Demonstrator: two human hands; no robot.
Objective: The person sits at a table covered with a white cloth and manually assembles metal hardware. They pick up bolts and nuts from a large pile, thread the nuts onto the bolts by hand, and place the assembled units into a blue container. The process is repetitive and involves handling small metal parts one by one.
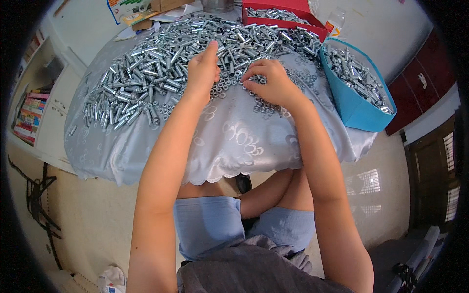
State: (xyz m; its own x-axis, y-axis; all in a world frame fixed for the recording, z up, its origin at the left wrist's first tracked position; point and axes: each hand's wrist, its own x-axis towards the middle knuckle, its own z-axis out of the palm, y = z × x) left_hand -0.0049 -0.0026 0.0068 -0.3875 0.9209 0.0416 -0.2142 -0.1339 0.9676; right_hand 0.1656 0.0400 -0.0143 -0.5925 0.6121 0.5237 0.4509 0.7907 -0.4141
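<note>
A broad heap of shiny metal bolts and sleeves [146, 68] covers the far half of the table. My left hand [201, 73] is over the heap's near edge, its fingers curled into a fist and the thumb pointing up. Whatever it grips is hidden by the fingers. To its right, my right hand [268, 80] is bent low over the cloth, thumb and fingertips drawn close together beside small loose nuts [222, 88]. Anything between those fingertips is too small to make out. More small metal rings [264, 106] lie scattered under and around the right hand.
A blue bin [361, 110] full of bolts stands at the table's right edge. Behind the heap are a red box [312, 27] of metal parts, a plastic bottle [335, 22] and a metal pot [218, 5]. A silvery patterned tablecloth [220, 141] hangs over the near edge.
</note>
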